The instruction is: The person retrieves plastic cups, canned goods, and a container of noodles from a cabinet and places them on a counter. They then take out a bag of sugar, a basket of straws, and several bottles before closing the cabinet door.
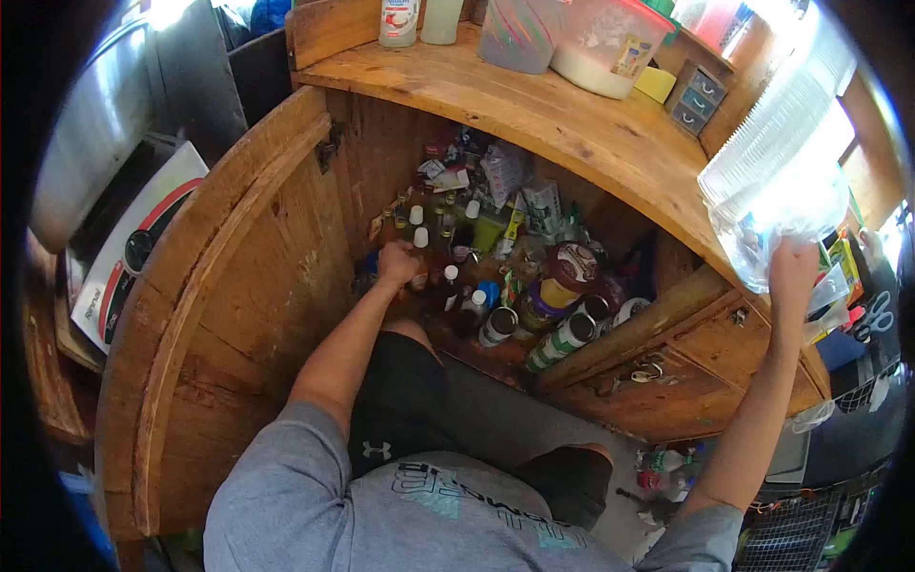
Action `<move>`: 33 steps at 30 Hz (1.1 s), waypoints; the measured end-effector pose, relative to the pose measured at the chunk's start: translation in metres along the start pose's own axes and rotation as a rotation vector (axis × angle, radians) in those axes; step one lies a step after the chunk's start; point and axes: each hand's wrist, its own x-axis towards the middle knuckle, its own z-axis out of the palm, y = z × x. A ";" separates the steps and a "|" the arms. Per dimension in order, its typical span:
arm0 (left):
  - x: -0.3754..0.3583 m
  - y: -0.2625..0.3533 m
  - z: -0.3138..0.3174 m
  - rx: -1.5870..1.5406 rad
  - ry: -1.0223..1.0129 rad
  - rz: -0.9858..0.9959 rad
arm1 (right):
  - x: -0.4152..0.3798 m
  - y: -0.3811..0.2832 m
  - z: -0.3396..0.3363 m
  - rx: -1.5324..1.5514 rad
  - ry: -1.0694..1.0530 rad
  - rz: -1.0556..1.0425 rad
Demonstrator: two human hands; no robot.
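My left hand (396, 262) reaches into the open wooden cabinet. Its fingers are closed at a small brown bottle with a white cap (420, 237); they partly hide the bottle's body. More white-capped bottles (451, 275) stand just to the right on the cabinet floor. At the right, my raised right hand (793, 269) is closed on the lower end of a clear plastic bag (777, 224). A long stack of clear plastic lids or containers (777, 119) rises from that bag, with glare washing out part of it.
Cans (498, 327), a brown-lidded jar (574, 267) and packets crowd the cabinet. Its open door (238, 286) curves along my left. Tubs (610, 48) stand on the wooden counter (496, 86) above. Scissors (875, 315) hang far right; plastic bottles (662, 462) lie on the floor.
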 end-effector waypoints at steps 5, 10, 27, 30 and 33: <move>0.043 -0.015 0.055 0.100 0.048 -0.109 | 0.000 0.059 0.015 -0.110 -0.019 -0.031; 0.096 -0.060 0.104 0.105 0.024 -0.107 | -0.021 0.018 0.011 0.017 -0.059 -0.168; -0.082 0.163 -0.156 -0.012 -0.097 0.568 | -0.030 -0.004 0.027 -0.005 0.006 -0.086; -0.120 0.226 -0.228 -0.403 -0.381 0.467 | -0.031 -0.017 0.024 -0.010 -0.002 -0.025; -0.137 0.283 -0.288 -0.472 -0.405 0.611 | -0.031 -0.019 0.023 -0.011 0.035 -0.014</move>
